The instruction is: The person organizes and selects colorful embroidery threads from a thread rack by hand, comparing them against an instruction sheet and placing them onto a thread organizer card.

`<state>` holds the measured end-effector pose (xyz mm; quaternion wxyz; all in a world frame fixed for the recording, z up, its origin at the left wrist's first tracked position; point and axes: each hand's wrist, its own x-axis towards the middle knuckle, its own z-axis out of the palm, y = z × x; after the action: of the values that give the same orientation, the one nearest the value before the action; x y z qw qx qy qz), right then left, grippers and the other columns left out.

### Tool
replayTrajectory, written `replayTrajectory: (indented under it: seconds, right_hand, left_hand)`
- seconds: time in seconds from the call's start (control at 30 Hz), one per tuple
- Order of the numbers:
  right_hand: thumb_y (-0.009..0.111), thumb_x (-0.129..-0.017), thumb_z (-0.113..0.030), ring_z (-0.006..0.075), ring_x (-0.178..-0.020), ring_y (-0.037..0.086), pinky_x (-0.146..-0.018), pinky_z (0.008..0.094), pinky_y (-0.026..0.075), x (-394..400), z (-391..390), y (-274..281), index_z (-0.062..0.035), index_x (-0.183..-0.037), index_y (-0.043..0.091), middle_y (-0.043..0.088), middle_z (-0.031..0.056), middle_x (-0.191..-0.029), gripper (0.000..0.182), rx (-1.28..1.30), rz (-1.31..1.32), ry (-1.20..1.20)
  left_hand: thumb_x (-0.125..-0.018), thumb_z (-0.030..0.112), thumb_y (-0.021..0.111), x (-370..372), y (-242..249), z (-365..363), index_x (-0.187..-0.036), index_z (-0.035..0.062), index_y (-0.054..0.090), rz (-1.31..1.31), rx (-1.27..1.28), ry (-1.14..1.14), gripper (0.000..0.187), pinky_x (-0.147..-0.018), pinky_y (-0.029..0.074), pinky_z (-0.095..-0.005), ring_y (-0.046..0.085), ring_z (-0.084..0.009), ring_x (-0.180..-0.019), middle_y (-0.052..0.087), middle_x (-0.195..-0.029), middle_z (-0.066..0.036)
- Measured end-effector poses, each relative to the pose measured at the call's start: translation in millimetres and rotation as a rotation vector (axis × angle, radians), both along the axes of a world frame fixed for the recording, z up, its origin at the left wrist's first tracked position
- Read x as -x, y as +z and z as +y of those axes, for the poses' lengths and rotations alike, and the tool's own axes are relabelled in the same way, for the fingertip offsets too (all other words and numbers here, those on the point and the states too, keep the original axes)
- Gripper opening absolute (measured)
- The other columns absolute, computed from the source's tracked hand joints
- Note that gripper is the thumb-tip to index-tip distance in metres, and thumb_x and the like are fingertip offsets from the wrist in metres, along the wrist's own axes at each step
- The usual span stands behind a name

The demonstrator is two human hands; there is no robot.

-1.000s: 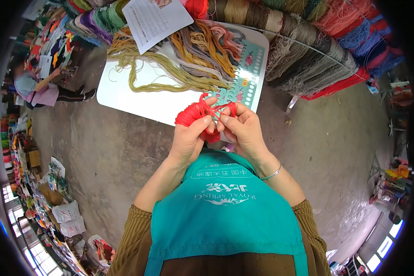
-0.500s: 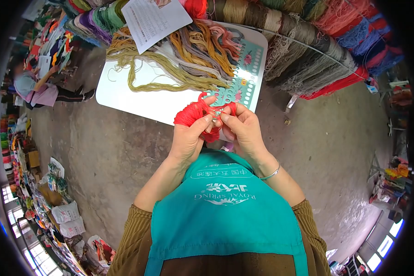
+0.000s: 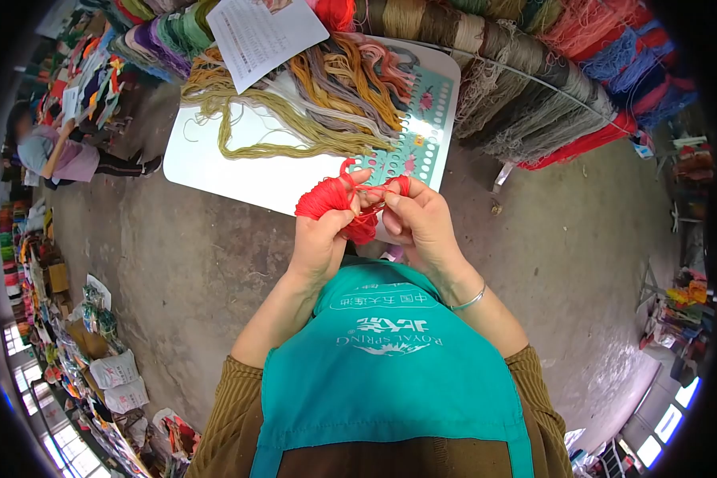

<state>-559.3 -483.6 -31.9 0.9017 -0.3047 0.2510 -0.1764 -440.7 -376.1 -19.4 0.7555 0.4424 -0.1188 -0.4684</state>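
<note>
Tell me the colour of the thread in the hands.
The thread is bright red, best seen in head view.

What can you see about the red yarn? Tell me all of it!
The red yarn is bright and looks like soft, thin thread. Most forms a thick, rounded bundle in the left hand; loose strands stretch across to the right hand, which pinches them. It is held up in front of the white table, partly hidden by the hands.

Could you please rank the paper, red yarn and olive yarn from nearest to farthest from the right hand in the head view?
1. Red yarn, touching, mostly left
2. Olive yarn, on the table, upper left
3. Paper, top left
</note>
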Motion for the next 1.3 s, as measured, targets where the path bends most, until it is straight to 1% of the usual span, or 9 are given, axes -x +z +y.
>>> replayTrajectory:
  seconds: [0.23, 0.5, 0.63, 0.87, 1.0, 1.1, 1.13, 1.2, 1.3]
  right_hand:
    - [0.059, -0.093, -0.010, 0.0053, -0.056, 0.047, -0.046, 0.0215, 0.034, 7.6, -12.6, 4.5, -0.0052, -0.102, 0.055, 0.064, 0.0057, -0.083, 0.011, -0.165, -0.132, 0.194]
    - [0.060, -0.090, -0.010, 0.0081, -0.068, 0.051, -0.059, 0.0286, 0.045, 33.2, -42.6, 28.1, 0.0066, -0.087, 0.062, 0.058, 0.0001, -0.073, 0.017, 0.971, 0.363, 0.373]
    - [0.058, -0.094, -0.020, 0.0015, -0.049, 0.038, -0.043, 0.0202, 0.026, 88.0, -89.3, 53.7, -0.0029, -0.080, 0.067, 0.053, -0.0048, -0.063, 0.024, 0.489, 0.489, 0.385]
    - [0.057, -0.095, -0.023, 0.0014, -0.039, 0.021, -0.034, 0.0196, 0.013, 260.2, -210.1, -21.9, -0.0081, -0.085, 0.060, 0.030, -0.0099, -0.053, 0.018, 0.158, 0.639, -0.379]
    - [0.056, -0.096, -0.027, 0.0030, -0.039, 0.026, -0.034, 0.0213, 0.017, 382.5, -275.3, -42.5, -0.0084, -0.085, 0.061, 0.035, -0.0080, -0.053, 0.023, 0.342, 1.002, -0.543]
    - [0.056, -0.093, -0.026, 0.0270, -0.056, 0.057, -0.049, 0.0395, 0.042, 480.2, -315.0, -36.9, -0.0021, -0.086, 0.064, 0.060, 0.0110, -0.065, 0.027, 1.430, 1.802, -0.275]
    - [0.056, -0.092, -0.026, 0.0372, -0.070, 0.065, -0.060, 0.0458, 0.048, 501.8, -317.3, -33.6, 0.0001, -0.088, 0.065, 0.067, 0.0191, -0.074, 0.028, 1.923, 1.887, -0.130]
    - [0.054, -0.092, -0.028, 0.0439, -0.094, 0.062, -0.078, 0.0497, 0.048, 486.7, -310.1, -11.3, 0.0012, -0.094, 0.066, 0.066, 0.0254, -0.089, 0.031, 1.555, 2.036, -0.069]
    - [0.059, -0.088, -0.027, 0.0393, -0.093, 0.065, -0.076, 0.0482, 0.051, 444.5, -299.4, -7.4, -0.0043, -0.093, 0.070, 0.068, 0.0202, -0.099, 0.026, 1.549, 1.887, 0.317]
  left_hand:
    - [-0.082, 0.003, 0.054, -14.0, -6.6, 7.3, -0.128, -0.0072, 0.047, 0.205, 0.183, -0.162, 0.048, -0.077, 0.048, -0.0339, 0.057, -0.0155, -0.073, 0.058, -0.085, -0.006]
    - [-0.088, 0.009, 0.065, -46.3, 12.9, 29.8, -0.096, -0.0016, 0.064, -0.145, -0.262, -0.453, 0.013, -0.048, 0.030, -0.0231, 0.040, -0.0049, -0.051, 0.049, -0.062, 0.004]
    - [-0.102, 0.017, 0.044, -106.2, -22.1, 103.3, -0.090, 0.0044, 0.055, 0.650, 0.243, -0.011, 0.021, -0.040, 0.026, -0.0211, 0.027, -0.0038, -0.045, 0.029, -0.059, 0.007]
    - [-0.102, 0.017, 0.042, -242.9, -84.9, 291.8, -0.082, 0.0070, 0.049, 0.382, -0.072, 0.524, 0.023, -0.038, 0.023, -0.0221, 0.028, -0.0066, -0.045, 0.039, -0.062, 0.002]
    - [-0.099, 0.016, 0.041, -299.3, -92.3, 372.5, -0.073, 0.0110, 0.043, 0.282, -0.260, 0.843, 0.027, -0.035, 0.021, -0.0244, 0.026, -0.0079, -0.041, 0.031, -0.054, 0.006]
    - [-0.098, 0.018, 0.046, -312.2, -84.2, 375.5, -0.072, 0.0152, 0.047, -0.288, -0.784, 1.215, 0.025, -0.035, 0.022, -0.0239, 0.027, -0.0074, -0.040, 0.035, -0.053, 0.008]
    - [-0.098, 0.018, 0.046, -313.3, -81.1, 376.0, -0.072, 0.0152, 0.047, -0.286, -0.784, 1.214, 0.025, -0.035, 0.022, -0.0239, 0.027, -0.0074, -0.040, 0.035, -0.053, 0.008]
    - [-0.098, 0.021, 0.050, -317.4, -69.9, 375.2, -0.074, 0.0153, 0.050, -0.431, -0.898, 1.121, 0.025, -0.034, 0.022, -0.0233, 0.029, -0.0067, -0.040, 0.038, -0.054, 0.008]
    - [-0.101, 0.023, 0.048, -323.5, -79.5, 365.1, -0.080, 0.0080, 0.057, 0.202, -0.145, 0.493, 0.027, -0.035, 0.021, -0.0228, 0.025, -0.0060, -0.040, 0.034, -0.052, 0.005]
